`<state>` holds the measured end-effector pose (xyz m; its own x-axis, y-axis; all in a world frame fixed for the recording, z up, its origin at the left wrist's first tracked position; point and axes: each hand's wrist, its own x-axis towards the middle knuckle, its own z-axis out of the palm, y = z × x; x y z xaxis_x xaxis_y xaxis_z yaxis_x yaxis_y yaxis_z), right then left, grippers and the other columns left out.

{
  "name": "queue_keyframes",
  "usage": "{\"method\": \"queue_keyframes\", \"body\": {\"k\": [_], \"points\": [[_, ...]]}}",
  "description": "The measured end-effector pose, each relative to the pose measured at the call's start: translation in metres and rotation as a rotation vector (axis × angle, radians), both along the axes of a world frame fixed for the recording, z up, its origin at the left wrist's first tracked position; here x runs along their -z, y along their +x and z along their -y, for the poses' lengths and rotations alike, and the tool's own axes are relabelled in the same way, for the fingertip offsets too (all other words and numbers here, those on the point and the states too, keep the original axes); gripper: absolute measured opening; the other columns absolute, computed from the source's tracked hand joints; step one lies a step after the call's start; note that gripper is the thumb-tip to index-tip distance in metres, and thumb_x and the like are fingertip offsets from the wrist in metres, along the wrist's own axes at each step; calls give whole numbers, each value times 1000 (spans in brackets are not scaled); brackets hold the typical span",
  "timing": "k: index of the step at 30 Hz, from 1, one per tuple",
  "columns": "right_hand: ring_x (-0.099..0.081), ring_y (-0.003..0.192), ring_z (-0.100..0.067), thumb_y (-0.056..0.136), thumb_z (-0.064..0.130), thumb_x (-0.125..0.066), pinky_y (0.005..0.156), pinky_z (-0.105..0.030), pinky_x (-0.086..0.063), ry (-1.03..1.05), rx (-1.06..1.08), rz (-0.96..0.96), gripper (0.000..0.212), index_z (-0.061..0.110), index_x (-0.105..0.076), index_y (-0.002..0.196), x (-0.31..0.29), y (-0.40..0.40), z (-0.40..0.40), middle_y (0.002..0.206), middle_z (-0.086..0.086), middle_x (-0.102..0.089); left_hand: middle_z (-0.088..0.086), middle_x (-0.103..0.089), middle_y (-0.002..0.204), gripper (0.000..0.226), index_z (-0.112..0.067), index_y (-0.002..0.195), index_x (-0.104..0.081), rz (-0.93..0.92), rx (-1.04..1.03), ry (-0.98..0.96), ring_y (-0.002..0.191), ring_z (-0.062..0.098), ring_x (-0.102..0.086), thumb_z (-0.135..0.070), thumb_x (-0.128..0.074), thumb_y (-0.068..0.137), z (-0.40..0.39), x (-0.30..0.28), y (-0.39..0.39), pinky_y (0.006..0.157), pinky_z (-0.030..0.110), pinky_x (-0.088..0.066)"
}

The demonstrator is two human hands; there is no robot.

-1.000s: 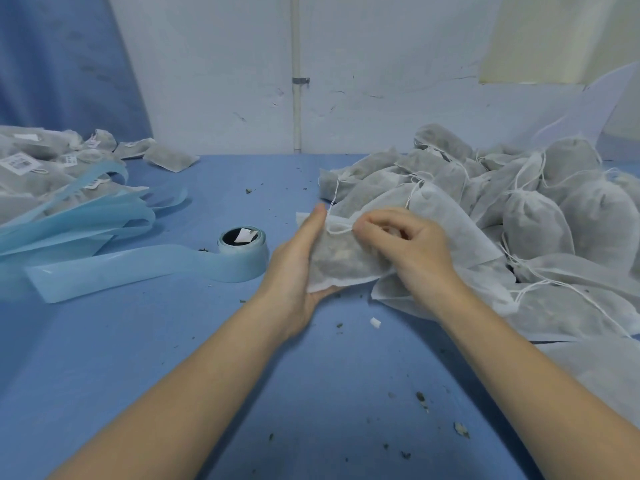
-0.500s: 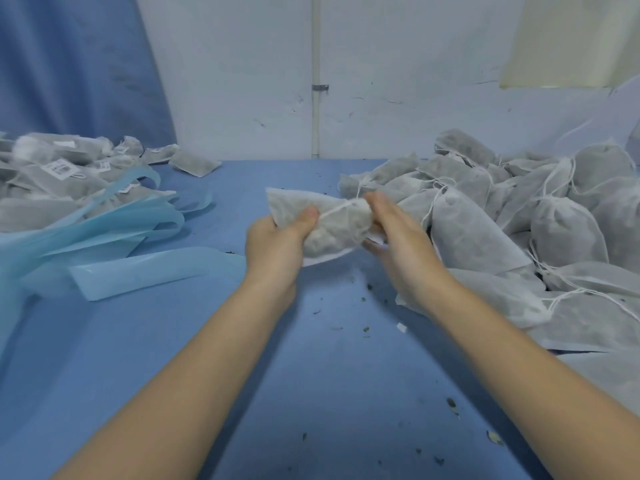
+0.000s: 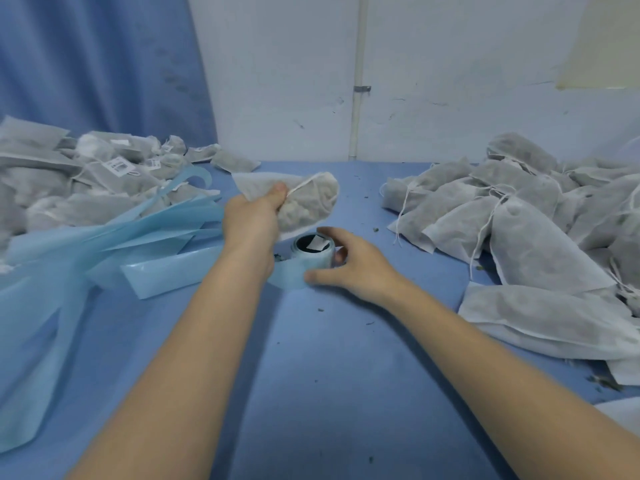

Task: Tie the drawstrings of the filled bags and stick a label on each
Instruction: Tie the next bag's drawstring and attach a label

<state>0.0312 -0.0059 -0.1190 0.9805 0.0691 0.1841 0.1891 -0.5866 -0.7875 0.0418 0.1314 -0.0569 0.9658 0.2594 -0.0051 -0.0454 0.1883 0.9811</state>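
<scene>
My left hand (image 3: 254, 225) grips a filled white drawstring bag (image 3: 308, 202) by its neck and holds it up above the blue table (image 3: 329, 358). Just below the bag stands the label roll (image 3: 313, 252), a small blue roll with a white label showing in its core. My right hand (image 3: 349, 266) curls round the roll, thumb at its front and fingers behind it. The bag's drawstring runs across its neck by my left thumb.
A heap of unlabelled filled bags (image 3: 519, 216) with loose strings lies on the right. Labelled bags (image 3: 86, 174) are piled at the far left. Long strips of blue label backing (image 3: 114, 244) trail from the roll across the left side. Small crumbs dot the table.
My left hand carried the bag leftward, away from the right heap. My right hand let go of the bag and dropped onto the label roll. The view swung left.
</scene>
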Motion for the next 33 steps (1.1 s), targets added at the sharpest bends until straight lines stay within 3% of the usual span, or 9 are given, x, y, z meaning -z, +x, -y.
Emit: {"method": "queue_keyframes", "body": {"k": [5, 8, 11, 14, 17, 20, 23, 26, 33], "points": [[-56, 95, -11, 62, 36, -80, 83, -30, -48, -68, 145, 43, 64, 19, -48, 116, 5, 4, -11, 110, 4, -56, 8, -69, 101, 6, -16, 91, -64, 50, 0, 162, 98, 26, -65, -22, -64, 88, 6, 3, 0, 93, 44, -50], [-58, 107, -20, 60, 40, -84, 91, -40, -49, -5, 141, 46, 74, 14, -49, 121, 3, 2, -16, 119, -5, -56, 11, -69, 106, 22, -7, 102, -66, 43, 34, 272, 103, 28, -64, -24, -63, 88, 13, 10, 1, 94, 44, -49], [-58, 107, -12, 57, 41, -90, 90, -30, -49, 68, 112, 36, 85, 14, -47, 126, 1, -6, -13, 119, 0, -57, 10, -68, 110, 32, -7, 110, -64, 25, 32, 380, 107, 29, -61, -30, -62, 88, 15, 14, 1, 96, 42, -47], [-58, 76, 11, 59, 36, -90, 66, -3, -42, 105, 98, -12, 81, 18, -47, 125, 3, -21, 1, 105, 14, -59, 10, -67, 110, 33, -7, 111, -64, 14, 22, 385, 106, 30, -61, -31, -62, 88, 14, 16, 2, 96, 42, -47], [-60, 73, 9, 72, 19, -83, 71, -2, -44, 177, 133, -7, 64, 15, -55, 128, 6, -30, 13, 109, 5, -66, 11, -67, 112, 33, -7, 112, -64, 5, 8, 365, 107, 29, -61, -30, -62, 88, 14, 17, 3, 96, 42, -47], [-58, 64, 14, 73, 17, -82, 68, 1, -39, 175, 190, 75, 35, 18, -69, 105, 6, -33, 10, 83, 11, -69, 11, -66, 113, 34, -7, 113, -63, 3, 5, 365, 108, 30, -60, -30, -62, 88, 14, 17, 2, 97, 42, -47], [-55, 59, 17, 75, 16, -81, 66, 2, -37, 158, 254, 148, 23, 12, -72, 96, 8, -32, 3, 68, 16, -63, 10, -67, 113, 34, -6, 113, -63, 4, -2, 357, 107, 29, -60, -30, -62, 88, 15, 17, 1, 97, 42, -47], [-59, 67, 6, 79, 18, -77, 67, 1, -38, 92, 324, 193, 18, 9, -74, 93, 7, -32, 0, 83, 3, -73, 11, -66, 113, 34, -6, 112, -63, 6, -20, 376, 107, 29, -60, -30, -62, 89, 16, 17, 0, 96, 41, -47], [-65, 80, -15, 81, 26, -76, 79, -23, -47, 92, 400, 166, 13, 14, -73, 85, 7, -36, -2, 79, 0, -72, 11, -65, 114, 36, -5, 113, -62, -17, -17, 368, 108, 30, -59, -31, -62, 89, 16, 18, 0, 96, 41, -47]]}}
